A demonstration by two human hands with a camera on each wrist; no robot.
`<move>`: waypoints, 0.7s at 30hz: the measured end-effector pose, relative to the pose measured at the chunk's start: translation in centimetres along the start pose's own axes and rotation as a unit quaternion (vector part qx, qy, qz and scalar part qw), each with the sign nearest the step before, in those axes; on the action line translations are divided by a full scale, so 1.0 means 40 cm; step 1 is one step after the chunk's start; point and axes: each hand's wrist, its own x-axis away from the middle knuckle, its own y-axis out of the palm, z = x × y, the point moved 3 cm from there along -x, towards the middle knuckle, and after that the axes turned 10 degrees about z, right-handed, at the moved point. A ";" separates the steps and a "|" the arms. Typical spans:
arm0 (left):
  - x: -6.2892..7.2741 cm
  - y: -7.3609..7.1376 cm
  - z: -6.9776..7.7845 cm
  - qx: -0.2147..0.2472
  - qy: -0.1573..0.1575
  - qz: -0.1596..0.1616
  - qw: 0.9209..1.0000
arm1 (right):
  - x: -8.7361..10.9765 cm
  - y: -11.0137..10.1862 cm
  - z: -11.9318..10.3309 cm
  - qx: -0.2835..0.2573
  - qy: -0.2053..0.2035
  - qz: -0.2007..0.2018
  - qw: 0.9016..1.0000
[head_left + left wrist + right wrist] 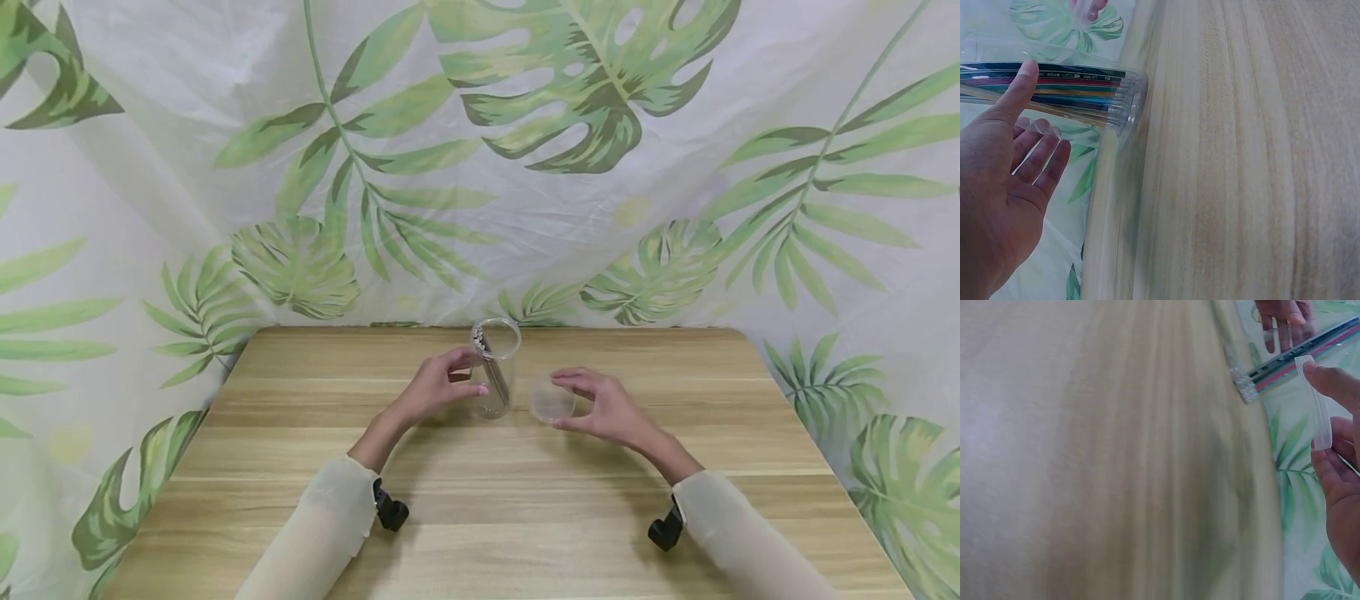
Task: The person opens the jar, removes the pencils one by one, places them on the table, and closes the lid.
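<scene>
My left hand (435,388) grips a tall clear plastic cup (507,379) from its left side, thumb at the front. Inside the cup lean several pencils (1079,87) with dark, red, orange and blue barrels. In the left wrist view the cup's base lies close to the wood surface; the head view cannot tell whether it touches. To the right of the cup, my right hand (611,408) pinches a round translucent lid (547,402) by its edge. The right wrist view catches this lid (1316,403) edge-on, between thumb and fingers. Cup and lid are apart.
Both hands are over the far half of a wooden table (510,517). Behind it hangs a pale cloth (555,242) printed with green leaves. A small black camera sits on the left wrist (391,508) and another on the right wrist (666,529).
</scene>
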 end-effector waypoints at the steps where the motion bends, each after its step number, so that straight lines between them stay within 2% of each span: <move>1: 0.001 0.000 0.000 0.000 0.001 0.000 1.000 | 0.003 0.006 0.002 0.006 -0.005 -0.003 1.000; 9: 0.001 0.001 -0.001 0.008 -0.001 -0.004 1.000 | 0.023 0.050 0.002 0.078 -0.067 -0.020 0.995; 21: -0.003 0.000 -0.003 -0.003 0.005 0.001 1.000 | 0.041 0.102 0.005 0.060 -0.046 -0.061 0.995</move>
